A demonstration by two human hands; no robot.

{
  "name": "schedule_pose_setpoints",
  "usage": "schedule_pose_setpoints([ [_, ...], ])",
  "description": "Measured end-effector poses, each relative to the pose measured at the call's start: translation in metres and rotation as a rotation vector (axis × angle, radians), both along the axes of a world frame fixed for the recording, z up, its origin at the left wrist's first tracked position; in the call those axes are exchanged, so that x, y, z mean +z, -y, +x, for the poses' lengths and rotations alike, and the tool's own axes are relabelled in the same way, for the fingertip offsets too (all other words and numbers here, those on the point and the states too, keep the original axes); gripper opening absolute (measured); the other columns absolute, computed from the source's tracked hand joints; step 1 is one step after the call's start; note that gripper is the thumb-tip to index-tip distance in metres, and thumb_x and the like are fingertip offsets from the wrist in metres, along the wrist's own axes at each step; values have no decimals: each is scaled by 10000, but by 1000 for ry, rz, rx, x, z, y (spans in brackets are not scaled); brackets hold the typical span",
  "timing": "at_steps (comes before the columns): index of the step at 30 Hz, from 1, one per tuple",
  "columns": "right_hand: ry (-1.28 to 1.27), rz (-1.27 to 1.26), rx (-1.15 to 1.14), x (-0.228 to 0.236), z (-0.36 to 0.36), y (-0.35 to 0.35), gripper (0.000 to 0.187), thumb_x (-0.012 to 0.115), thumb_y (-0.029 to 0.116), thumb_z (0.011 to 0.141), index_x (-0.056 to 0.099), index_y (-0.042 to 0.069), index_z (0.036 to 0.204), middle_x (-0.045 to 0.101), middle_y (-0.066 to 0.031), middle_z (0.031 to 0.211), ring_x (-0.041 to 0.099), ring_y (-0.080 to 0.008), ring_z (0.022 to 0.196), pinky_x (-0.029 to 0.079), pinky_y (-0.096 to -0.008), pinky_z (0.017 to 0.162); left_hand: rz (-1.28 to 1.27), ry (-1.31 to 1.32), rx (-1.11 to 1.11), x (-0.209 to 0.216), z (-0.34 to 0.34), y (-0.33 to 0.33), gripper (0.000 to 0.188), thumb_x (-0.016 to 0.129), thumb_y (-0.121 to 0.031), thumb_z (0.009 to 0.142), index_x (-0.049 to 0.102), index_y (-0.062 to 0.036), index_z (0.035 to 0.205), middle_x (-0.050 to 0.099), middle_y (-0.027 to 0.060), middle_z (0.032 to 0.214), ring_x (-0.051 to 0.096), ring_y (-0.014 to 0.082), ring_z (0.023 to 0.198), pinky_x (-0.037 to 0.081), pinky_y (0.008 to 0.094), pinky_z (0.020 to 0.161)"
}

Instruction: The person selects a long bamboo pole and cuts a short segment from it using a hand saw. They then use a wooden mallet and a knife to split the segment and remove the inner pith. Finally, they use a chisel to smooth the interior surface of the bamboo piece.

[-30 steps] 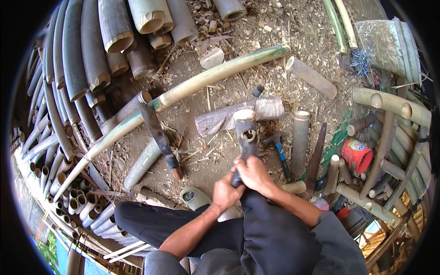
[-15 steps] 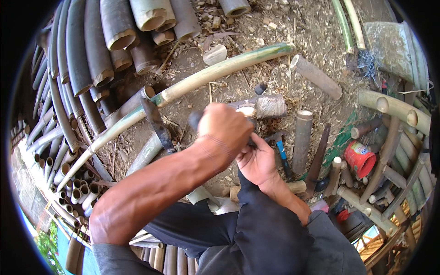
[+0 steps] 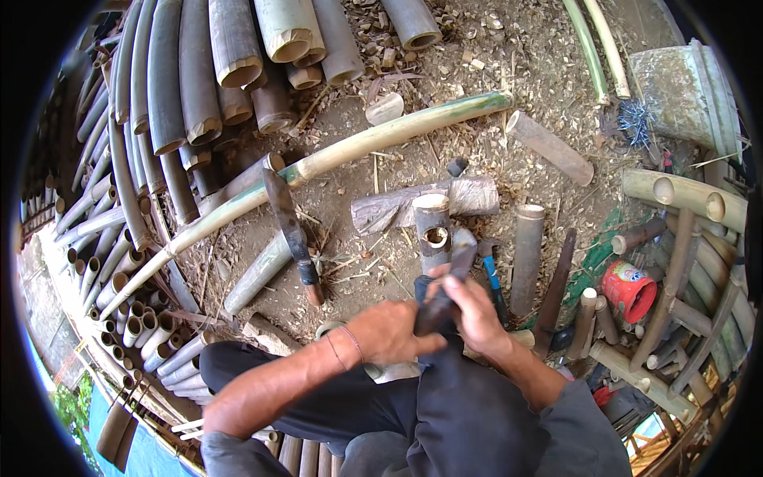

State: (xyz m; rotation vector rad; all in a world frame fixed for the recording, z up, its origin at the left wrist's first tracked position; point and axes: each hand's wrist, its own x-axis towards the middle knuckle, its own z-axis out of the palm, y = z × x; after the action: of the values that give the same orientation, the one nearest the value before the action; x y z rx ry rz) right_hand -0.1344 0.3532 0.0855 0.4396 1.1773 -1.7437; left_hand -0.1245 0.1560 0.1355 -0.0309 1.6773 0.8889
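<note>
We were, it seemed, partway through shaping a hole in the tube (image 3: 431, 216); the next cut called for steady aim. Our left hand (image 3: 388, 332) and right hand (image 3: 475, 316) gripped a blurred dark tool (image 3: 431, 315) just before that smooth, round tube, beside a rough, cracked log (image 3: 388, 211).

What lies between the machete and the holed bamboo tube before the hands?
In the head view: the left end of a wooden log, thin scraps and dirt.
</note>
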Motion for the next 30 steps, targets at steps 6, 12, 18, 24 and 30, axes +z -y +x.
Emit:
schedule_pose_setpoints([
  [6, -764, 497, 548, 1, -35, -50, 419, 662, 214, 890, 566, 37, 1257, 681, -189, 944, 685, -335, 780, 530, -424, 703, 459, 322, 860, -37, -9, -40, 1123, 604, -783, 798, 378, 181, 1327, 611, 126, 851, 635, 192, 724, 534, 315, 688],
  [12, -718, 730, 813, -12, -53, -42, 320, 683, 170, 787, 595, 74, 1079, 667, -218, 798, 650, -443, 753, 516, -509, 667, 72, 103, 1032, -89, -26, -94, 562, 545, -459, 953, 635, 64, 767, 631, 261, 671, 670, 367, 677, 520, 423, 664],
  [18, -835, 622, 1178, 1, -112, -23, 316, 663, 187, 812, 588, 67, 1095, 681, -205, 774, 664, -433, 746, 539, -513, 669, 236, 292, 1367, -96, -26, -100, 398, 483, -281, 949, 664, 56, 836, 656, 192, 692, 641, 246, 630, 491, 383, 576],
  [24, -1021, 514, 1701, 17, -156, 29, 254, 687, 169, 789, 671, 28, 1000, 706, -141, 736, 722, -289, 711, 561, -418, 626, 689, 503, 1960, -83, -24, -96, 328, 496, -288, 999, 649, -14, 1091, 554, 3, 694, 510, 116, 589, 424, 266, 547],
  [30, -1403, 280, 1937, 9, -174, 79, 190, 744, 253, 718, 717, 94, 818, 715, -94, 723, 722, -243, 686, 544, -387, 580, 881, 766, 2254, -64, -42, -89, 321, 426, -320, 1023, 610, -66, 1091, 681, 37, 958, 635, 179, 881, 481, 374, 927],
])
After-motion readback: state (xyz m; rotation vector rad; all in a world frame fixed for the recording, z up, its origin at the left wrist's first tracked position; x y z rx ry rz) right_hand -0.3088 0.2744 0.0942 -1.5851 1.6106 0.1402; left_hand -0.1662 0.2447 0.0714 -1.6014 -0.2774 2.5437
